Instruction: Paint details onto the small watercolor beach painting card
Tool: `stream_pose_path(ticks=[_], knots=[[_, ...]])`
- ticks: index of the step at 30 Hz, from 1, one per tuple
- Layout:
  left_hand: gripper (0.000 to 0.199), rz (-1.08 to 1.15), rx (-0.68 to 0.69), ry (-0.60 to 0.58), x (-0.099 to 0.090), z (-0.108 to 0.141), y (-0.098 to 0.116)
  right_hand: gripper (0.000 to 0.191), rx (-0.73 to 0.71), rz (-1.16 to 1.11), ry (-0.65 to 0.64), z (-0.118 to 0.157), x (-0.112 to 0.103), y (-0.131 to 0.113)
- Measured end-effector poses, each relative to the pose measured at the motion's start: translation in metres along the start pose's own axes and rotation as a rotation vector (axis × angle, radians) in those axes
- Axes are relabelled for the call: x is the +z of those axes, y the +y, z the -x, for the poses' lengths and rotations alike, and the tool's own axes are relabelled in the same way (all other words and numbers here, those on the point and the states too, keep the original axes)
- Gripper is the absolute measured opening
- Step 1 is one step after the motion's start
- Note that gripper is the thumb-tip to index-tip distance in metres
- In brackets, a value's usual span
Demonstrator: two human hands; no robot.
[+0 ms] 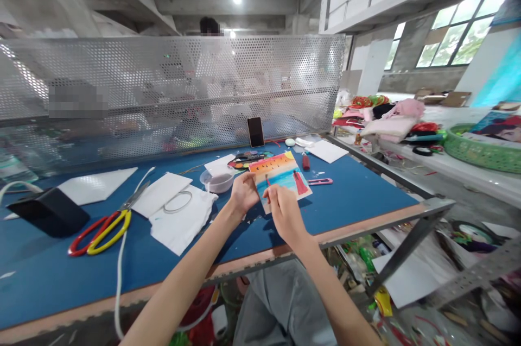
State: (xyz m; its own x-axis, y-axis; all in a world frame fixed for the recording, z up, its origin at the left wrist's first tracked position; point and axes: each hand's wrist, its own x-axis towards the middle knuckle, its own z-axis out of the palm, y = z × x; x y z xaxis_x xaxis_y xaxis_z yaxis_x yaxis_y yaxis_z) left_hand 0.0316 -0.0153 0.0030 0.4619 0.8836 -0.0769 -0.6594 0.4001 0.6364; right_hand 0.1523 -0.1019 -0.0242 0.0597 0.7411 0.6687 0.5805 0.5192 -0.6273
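Note:
My left hand is closed on the left edge of a small painting, tilted above the blue table. It shows an orange and yellow sky, dark bird-like marks, blue water and a red figure at the right. My right hand is closed in a pinch over the painting's lower part. A thin reddish shape stands at its fingertips; whether it is a held tool or painted, I cannot tell. Behind the painting lies a paint palette with colour spots. Beside my left hand is a clear plastic tub.
Scissors with red and yellow handles, a dark box, white sheets and a white cable occupy the left. A phone stands against the perforated screen. A pink cutter and red bottle lie right.

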Motion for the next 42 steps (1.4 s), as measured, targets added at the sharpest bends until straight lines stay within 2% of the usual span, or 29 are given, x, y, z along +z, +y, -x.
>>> stream_pose_path(ticks=[7, 13, 21, 28, 35, 42], knots=[[0.038, 0.034, -0.073, -0.019, 0.005, 0.002, -0.001, 0.052, 0.101, 0.084, 0.187, -0.007, -0.013, 0.021], [0.019, 0.03, -0.01, 0.002, 0.005, 0.005, 0.001, 0.051, -0.004, 0.026, 0.008, -0.001, 0.011, -0.006], [0.041, 0.068, -0.085, -0.035, 0.007, 0.002, -0.002, 0.052, 0.091, 0.117, 0.212, -0.011, -0.019, 0.025], [0.025, 0.031, -0.035, -0.074, 0.0, 0.0, -0.001, 0.049, 0.024, 0.054, 0.083, -0.002, 0.005, 0.002], [0.041, 0.038, -0.079, -0.044, -0.001, -0.002, 0.0, 0.054, 0.11, 0.146, 0.242, -0.013, -0.025, 0.036], [0.038, 0.012, -0.046, -0.023, 0.001, -0.001, 0.001, 0.054, -0.004, 0.124, 0.093, -0.009, -0.011, 0.017]])
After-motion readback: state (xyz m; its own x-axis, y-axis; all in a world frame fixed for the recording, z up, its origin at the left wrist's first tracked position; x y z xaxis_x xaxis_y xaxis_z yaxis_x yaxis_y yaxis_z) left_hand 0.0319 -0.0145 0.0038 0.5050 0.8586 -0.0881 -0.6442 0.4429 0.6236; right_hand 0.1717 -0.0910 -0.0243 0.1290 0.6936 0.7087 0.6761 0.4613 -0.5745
